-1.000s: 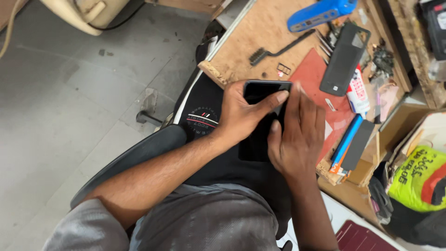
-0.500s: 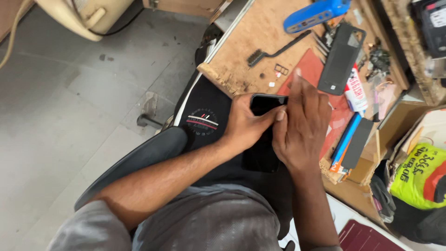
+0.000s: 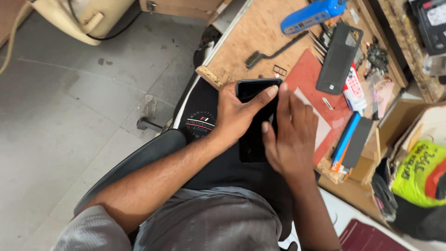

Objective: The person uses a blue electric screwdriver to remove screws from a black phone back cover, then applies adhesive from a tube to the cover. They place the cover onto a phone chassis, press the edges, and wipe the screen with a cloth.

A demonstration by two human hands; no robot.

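A wooden workbench (image 3: 260,37) is filling the upper right of the view, and the person is sitting at its edge with a dark lap below it. A red mat (image 3: 309,76) is lying on the bench, just right of the hands. Over the lap, at the bench's edge, the person is holding a black phone (image 3: 253,135) with its dark screen facing up. The left hand (image 3: 237,114) is grasping the phone from its left side, the thumb lying across the top of the screen. The right hand (image 3: 290,135) is resting open and flat against the phone's right edge, fingers straight and pointing up toward the bench, not clenched. A black phone back cover (image 3: 338,58) is lying on the bench beyond the mat. A blue tool (image 3: 311,16) is sitting near the top edge. A small wire brush (image 3: 267,53) is lying just above the phone.
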